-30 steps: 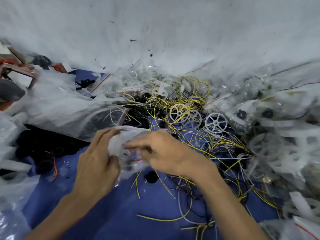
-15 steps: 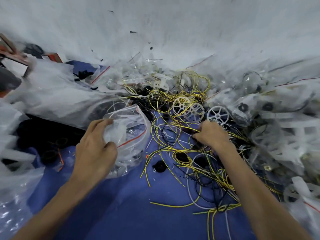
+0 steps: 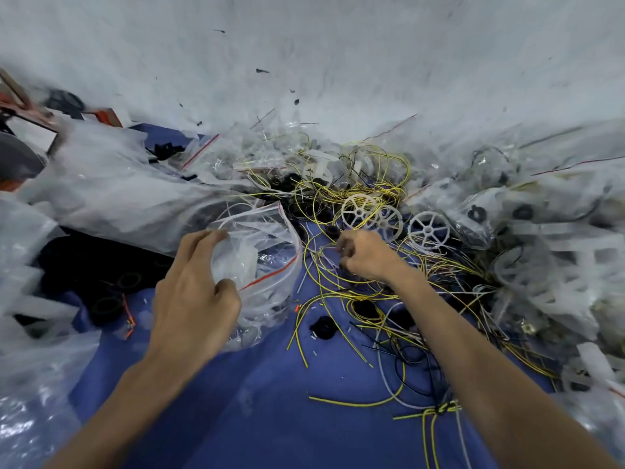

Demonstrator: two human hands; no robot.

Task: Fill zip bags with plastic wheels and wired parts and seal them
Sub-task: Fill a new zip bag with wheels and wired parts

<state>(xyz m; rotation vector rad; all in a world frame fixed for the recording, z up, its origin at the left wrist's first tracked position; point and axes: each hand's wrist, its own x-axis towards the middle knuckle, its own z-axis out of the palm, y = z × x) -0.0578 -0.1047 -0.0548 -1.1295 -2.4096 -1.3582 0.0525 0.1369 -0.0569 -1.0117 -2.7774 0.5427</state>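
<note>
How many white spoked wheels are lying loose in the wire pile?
3: the left wheel on the yellow wires, the middle wheel overlapping it, the right wheel beside the bags, all just beyond the right hand. More may hide under wires or inside bags.

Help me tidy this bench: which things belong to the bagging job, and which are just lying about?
Job: zip bag, held by left hand; yellow wires, gripped by right hand; white wheels.
Lying about: orange box; crumpled plastic sheeting.
</note>
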